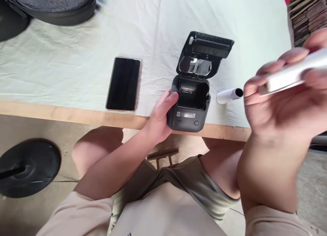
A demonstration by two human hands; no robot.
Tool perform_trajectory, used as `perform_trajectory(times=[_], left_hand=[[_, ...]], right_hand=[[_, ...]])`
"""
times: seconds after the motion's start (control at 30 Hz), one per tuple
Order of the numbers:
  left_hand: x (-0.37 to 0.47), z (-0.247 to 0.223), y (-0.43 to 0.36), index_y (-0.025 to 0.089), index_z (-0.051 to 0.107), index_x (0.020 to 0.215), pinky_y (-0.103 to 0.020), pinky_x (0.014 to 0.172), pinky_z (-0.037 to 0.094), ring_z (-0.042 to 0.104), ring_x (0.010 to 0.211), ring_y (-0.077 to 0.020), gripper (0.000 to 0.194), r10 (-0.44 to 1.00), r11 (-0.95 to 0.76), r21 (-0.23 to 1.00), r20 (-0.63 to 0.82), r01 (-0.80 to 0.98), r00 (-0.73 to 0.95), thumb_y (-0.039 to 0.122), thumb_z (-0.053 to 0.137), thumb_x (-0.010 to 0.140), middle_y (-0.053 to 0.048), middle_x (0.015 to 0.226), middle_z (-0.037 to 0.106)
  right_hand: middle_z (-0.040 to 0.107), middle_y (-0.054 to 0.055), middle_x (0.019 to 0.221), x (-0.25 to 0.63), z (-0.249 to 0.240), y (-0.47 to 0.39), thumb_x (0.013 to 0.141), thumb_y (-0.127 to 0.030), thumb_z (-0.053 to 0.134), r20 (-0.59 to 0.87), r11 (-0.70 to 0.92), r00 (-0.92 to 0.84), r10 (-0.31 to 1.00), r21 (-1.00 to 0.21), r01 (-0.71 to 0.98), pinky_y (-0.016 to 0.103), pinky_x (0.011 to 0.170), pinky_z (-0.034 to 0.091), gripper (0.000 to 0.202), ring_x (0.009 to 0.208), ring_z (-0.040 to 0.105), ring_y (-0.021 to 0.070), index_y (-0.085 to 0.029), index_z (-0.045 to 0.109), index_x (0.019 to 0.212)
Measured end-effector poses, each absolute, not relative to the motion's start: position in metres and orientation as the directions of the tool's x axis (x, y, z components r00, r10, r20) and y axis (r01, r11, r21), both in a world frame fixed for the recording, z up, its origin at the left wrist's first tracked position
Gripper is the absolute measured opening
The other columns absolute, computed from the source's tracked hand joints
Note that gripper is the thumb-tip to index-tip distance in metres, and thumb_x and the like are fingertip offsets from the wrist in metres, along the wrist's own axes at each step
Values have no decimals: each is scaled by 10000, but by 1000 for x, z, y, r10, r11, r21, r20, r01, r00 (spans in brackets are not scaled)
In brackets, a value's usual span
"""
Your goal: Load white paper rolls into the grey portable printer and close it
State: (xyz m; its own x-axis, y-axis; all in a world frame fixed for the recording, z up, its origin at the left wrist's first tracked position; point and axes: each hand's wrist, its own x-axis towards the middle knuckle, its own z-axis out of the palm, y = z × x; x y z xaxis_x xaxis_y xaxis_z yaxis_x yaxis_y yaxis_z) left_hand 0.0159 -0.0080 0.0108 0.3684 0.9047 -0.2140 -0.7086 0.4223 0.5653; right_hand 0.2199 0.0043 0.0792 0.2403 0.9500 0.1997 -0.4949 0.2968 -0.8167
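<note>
My left hand (163, 115) grips the left side of a black portable label printer (190, 118) at the table's front edge. Its lid (204, 55) is tilted up and back, exposing a roll compartment with a small printed sticker inside. To the printer's right lies a small white paper roll (226, 96) with a dark end. My right hand (288, 89) is raised at the right, fingers closed around a long white object (293, 70). That object is blurred and partly cut off by the frame, so its exact kind does not show.
A smartphone (124, 84) with a dark screen rests left of the printer on the pale cloth-covered table (143, 24). Black equipment with a grey textured top (53, 0) occupies the upper left. A round black base (30, 167) stands on the floor. Stacked brownish items (310, 17) are at the upper right.
</note>
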Motion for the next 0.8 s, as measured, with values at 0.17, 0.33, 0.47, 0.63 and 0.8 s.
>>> perform_trajectory(times=[0.17, 0.33, 0.47, 0.63, 0.8], left_hand=[[16, 9, -11, 210, 740, 1133, -411, 1108, 656, 778, 1302, -301, 225, 915, 400, 582, -206, -708, 348, 404, 739, 1020, -26, 1154, 849], [18, 10, -10, 213, 727, 1161, -404, 1088, 650, 774, 1303, -311, 276, 915, 399, 569, -205, -719, 347, 428, 777, 994, -48, 1202, 837], [19, 13, -10, 221, 701, 1153, -387, 1013, 666, 779, 1274, -315, 363, 902, 431, 566, -247, -703, 354, 451, 855, 918, -62, 1189, 832], [19, 15, -11, 229, 684, 1145, -377, 950, 673, 782, 1259, -323, 403, 897, 439, 586, -250, -681, 363, 478, 880, 895, -63, 1154, 827], [19, 13, -11, 224, 663, 1151, -388, 940, 675, 799, 1204, -315, 388, 890, 455, 575, -266, -680, 370, 465, 852, 914, -51, 1084, 822]], right_hand=[[783, 37, 1131, 198, 62, -12, 888, -271, 827, 542, 544, -152, 827, -699, 465, 451, 825, 694, 448, 1003, 791, 269, -365, 714, 1311], [754, 78, 1233, 188, 76, -19, 1015, -258, 698, 497, 527, -283, 821, -464, 712, 464, 894, 668, 376, 1124, 779, 301, -358, 646, 1374], [796, 52, 1150, 190, 72, -16, 947, -332, 816, 468, 404, -222, 855, -335, 851, 444, 800, 616, 365, 965, 799, 298, -330, 616, 1252], [845, 24, 1025, 195, 71, -12, 995, -283, 751, 395, 411, -303, 867, -223, 884, 405, 803, 546, 99, 771, 747, 235, -277, 670, 1052], [802, -22, 793, 190, 75, -17, 968, -109, 718, 516, 506, -359, 778, -175, 845, 358, 708, 465, 138, 644, 689, 167, -239, 692, 927]])
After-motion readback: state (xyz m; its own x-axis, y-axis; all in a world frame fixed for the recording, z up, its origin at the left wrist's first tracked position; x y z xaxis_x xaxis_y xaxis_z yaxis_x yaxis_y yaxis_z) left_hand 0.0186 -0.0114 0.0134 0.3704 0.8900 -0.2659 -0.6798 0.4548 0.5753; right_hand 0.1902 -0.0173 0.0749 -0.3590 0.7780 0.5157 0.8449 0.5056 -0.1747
